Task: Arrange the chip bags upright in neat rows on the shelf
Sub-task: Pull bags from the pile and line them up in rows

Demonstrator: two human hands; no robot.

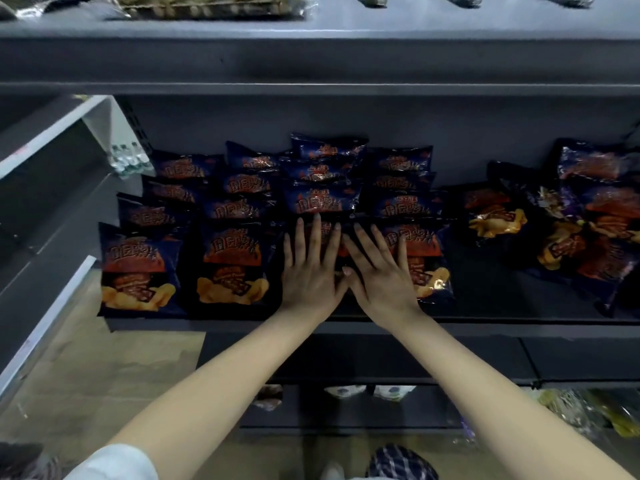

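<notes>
I have both hands flat against the front chip bag (346,244) in the third row from the left. My left hand (310,271) and right hand (379,278) lie side by side with fingers spread and straight, thumbs touching in the middle; each grip is fully open, palms pressing on the bag with nothing clasped. That bag stands at the front edge of the dark shelf (485,323), mostly hidden under my hands.

At nine o'clock from my hands, two more front bags (138,268) stand upright facing me, and behind all of them the blue and orange packs run back toward twelve o'clock in four rows (322,199), leaning one on another. Just at three o'clock, a front bag (427,261) touches my right fingers. Farther toward three o'clock, apart from the rows, a loose heap of bags (571,230) lies tumbled at odd angles. At ten o'clock, small bottles (126,161) sit on the neighbouring shelf unit.
</notes>
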